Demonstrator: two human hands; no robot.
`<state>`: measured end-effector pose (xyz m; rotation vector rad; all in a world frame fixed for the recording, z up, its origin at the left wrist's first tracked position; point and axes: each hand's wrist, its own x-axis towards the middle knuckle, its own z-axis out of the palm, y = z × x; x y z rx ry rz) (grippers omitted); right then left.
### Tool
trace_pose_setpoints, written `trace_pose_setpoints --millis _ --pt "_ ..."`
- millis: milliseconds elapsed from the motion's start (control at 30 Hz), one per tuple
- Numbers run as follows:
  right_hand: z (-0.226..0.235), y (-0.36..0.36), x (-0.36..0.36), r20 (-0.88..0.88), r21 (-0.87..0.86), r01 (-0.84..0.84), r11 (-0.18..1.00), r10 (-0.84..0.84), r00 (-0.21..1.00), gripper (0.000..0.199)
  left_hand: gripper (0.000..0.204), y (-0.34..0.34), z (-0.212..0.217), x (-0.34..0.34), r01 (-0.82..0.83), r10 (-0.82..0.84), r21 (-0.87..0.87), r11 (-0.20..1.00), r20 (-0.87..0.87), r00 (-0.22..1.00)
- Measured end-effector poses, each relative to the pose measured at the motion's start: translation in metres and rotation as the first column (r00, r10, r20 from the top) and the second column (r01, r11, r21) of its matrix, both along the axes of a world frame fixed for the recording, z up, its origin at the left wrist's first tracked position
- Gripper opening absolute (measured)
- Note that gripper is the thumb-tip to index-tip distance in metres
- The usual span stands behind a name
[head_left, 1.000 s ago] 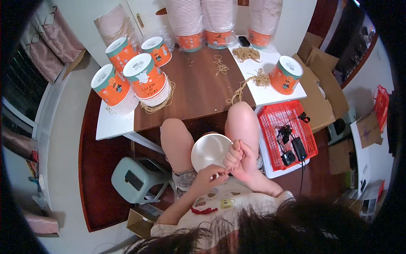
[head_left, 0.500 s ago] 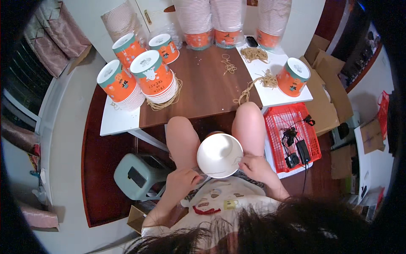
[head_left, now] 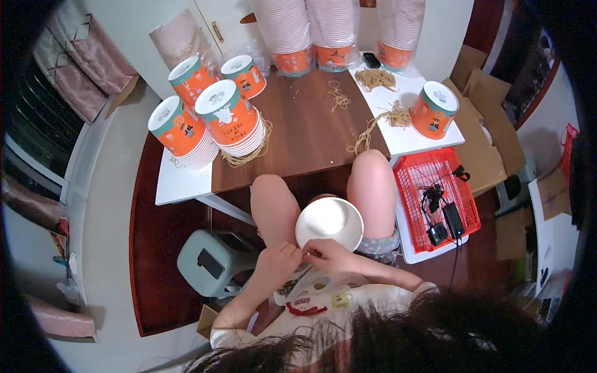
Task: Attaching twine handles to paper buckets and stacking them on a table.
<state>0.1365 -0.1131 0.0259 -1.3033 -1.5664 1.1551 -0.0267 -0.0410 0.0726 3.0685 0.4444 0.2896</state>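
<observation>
While left hand [head_left: 281, 260] meets right hand [head_left: 329, 254], round bucket [head_left: 350, 231] gapes; twine [head_left: 375, 79] curls.

Looks like a home: pink curtains [head_left: 107, 55] left of the left hand [head_left: 277, 261], white doors [head_left: 233, 37] beyond it, stool [head_left: 229, 260] near it.

My left hand [head_left: 278, 264] and right hand [head_left: 331, 256] are bare, as are my forearms [head_left: 387, 273] up to short sleeves [head_left: 425, 289]. Shirt [head_left: 364, 294]: cream-white, just below the grip, sleeves the same pale cloth. Motifs on its front: a curved red shape [head_left: 306, 309] below the grip; a yellow shape [head_left: 341, 300] with paler detail, below and to the right; smaller muted ones nearer the hands. Shorts [head_left: 380, 247], right of the grip: grey, lighter pattern, too small to make out. My knees [head_left: 371, 166], above the grip, are bare. Loose dark hair [head_left: 398, 336], farthest below, overlaps the shirt.
</observation>
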Motion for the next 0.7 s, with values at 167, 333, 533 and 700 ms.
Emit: trace_pose_setpoints --millis 167,333,533,700 --pt "-0.010 0.009 0.001 0.116 -0.008 0.065 0.998 -0.064 0.991 0.015 0.008 0.009 -0.022 0.003 -0.001 0.002 -0.017 1.000 0.049 0.999" --pt "-0.025 0.025 0.007 0.177 0.075 0.148 0.986 -0.160 0.971 0.014 0.008 0.017 -0.034 0.003 -0.132 0.138 -0.093 0.987 0.066 0.988" --pt "-0.051 0.041 0.003 0.102 0.189 0.374 0.908 -0.397 0.912 0.013 0.011 0.032 -0.064 0.000 -0.406 0.450 -0.221 0.887 0.213 0.867" --pt "-0.057 0.043 0.001 0.074 0.260 0.391 0.883 -0.421 0.904 0.013 0.016 0.030 -0.066 0.002 -0.386 0.455 -0.286 0.877 0.234 0.859"
